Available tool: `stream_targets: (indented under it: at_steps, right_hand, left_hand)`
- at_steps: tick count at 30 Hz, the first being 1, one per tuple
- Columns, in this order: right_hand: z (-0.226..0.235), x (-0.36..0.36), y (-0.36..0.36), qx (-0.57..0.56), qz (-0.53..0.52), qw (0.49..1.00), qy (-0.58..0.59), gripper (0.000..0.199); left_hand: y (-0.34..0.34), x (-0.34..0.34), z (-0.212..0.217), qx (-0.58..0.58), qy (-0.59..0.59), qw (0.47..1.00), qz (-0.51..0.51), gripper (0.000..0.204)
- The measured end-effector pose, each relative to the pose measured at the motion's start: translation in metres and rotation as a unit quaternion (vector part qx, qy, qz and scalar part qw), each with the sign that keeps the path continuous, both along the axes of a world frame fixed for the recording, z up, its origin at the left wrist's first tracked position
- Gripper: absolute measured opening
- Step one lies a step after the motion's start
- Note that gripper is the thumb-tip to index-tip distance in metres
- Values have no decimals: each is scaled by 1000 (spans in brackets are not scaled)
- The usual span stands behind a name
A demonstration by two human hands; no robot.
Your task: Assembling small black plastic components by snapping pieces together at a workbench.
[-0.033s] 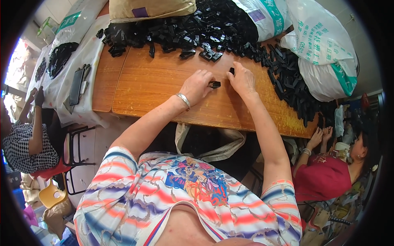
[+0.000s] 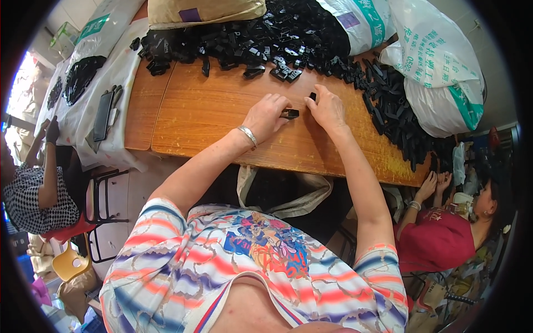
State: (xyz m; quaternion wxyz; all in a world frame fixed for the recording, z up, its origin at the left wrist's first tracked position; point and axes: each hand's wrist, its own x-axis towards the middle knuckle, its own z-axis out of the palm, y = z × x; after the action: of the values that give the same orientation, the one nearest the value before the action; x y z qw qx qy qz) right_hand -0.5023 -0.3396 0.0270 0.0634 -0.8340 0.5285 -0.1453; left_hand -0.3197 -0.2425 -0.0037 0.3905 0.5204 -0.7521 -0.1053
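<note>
Over the wooden table, my left hand is closed on a small black plastic part, whose end sticks out past the fingertips toward the right. My right hand pinches another small black plastic part between thumb and fingers; most of it is hidden. A short gap separates the two hands, and the parts do not touch. Beyond them, a large heap of small glossy black parts covers the far side of the table. Longer black plastic pieces are heaped to the right.
Behind the heaps stand a tan sack and white bags with green print. At right a co-worker in a red shirt handles black pieces. Another person in a checked top sits at left by a cloth-covered table holding a phone.
My right hand and its part have shifted very slightly left, toward my left hand. Nothing else visibly differs.
</note>
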Motion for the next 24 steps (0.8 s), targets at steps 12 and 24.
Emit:
stream_targets:
  at_steps: [12, 24]
  right_hand:
    - [-4, -19, 12, -84, 167, 982, -20, 22]
    - [-2, 5, 45, -52, 243, 961, -124, 19]
  left_hand:
    - [5, 5, -5, 19, -31, 997, 62, 26]
    - [4, 6, -7, 39, -15, 997, 66, 23]
